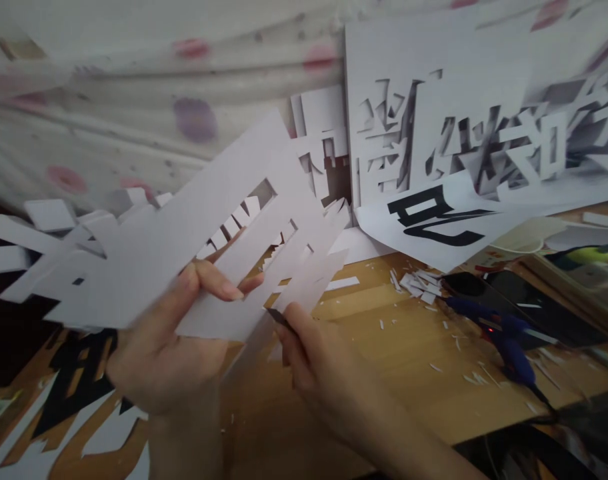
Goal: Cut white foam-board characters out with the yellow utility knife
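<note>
My left hand [171, 340] grips a white board [149, 267] with slots cut through it, its fingertips reaching through one long slot. The board is tilted up to the right in front of me. My right hand [314, 353] is closed on a thin dark blade [279, 318], whose tip is at the board's lower right edge. What else lies within the right palm is hidden.
White cut-out boards [384, 80] lean at the back right, above a sheet printed with a black character [434, 220]. A blue glue gun [509, 333] and scraps [421, 285] lie right. Black-and-white paper pieces [79, 380] lie lower left.
</note>
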Demonstrator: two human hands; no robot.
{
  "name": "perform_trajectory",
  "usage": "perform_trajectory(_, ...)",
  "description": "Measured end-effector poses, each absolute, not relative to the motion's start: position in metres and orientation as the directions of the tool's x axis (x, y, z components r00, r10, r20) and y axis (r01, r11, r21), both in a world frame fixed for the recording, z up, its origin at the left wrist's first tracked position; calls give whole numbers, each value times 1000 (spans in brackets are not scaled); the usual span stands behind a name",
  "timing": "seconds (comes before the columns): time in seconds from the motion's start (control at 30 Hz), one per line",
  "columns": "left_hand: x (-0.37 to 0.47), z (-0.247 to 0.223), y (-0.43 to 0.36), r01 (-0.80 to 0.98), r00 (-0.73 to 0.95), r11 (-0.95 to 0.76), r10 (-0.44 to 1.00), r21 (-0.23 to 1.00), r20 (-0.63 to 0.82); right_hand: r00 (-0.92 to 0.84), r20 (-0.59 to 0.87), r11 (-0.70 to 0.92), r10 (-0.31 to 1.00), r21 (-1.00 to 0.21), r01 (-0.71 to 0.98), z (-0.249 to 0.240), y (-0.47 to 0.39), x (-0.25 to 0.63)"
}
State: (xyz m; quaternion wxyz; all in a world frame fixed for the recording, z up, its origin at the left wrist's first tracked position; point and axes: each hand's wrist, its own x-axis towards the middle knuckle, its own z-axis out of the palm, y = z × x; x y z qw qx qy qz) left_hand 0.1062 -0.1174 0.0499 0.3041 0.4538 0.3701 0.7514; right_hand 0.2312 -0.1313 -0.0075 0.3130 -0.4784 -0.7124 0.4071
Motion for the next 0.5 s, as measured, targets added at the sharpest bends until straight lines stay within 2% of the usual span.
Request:
perform_trajectory(0.07, 106, 48, -116, -143, -440, -559, 775, 816, 454, -343, -29, 60, 939, -967, 247, -10, -131, 232)
perform_trajectory(0.13, 107, 47, -115, -172, -460, -604, 748, 778, 479, -360, -90, -79, 929, -996, 45, -11, -129, 232)
perform_trajectory(0.27, 105, 47, -109, -222, -421, -631, 750, 743, 510, -478, -188, -333, 858, -912, -239, -10, -123, 230)
perform_trajectory(0.37, 102, 48, -108, -203, -364, -622, 765, 756, 532, -553, -240, -445, 798, -853, -272, -7, -123, 228)
perform_trajectory(0.5, 99, 51, -110, -137, -289, -630, 764, 765, 577, -489, -221, -364, 844, -905, -220, -4, -124, 227)
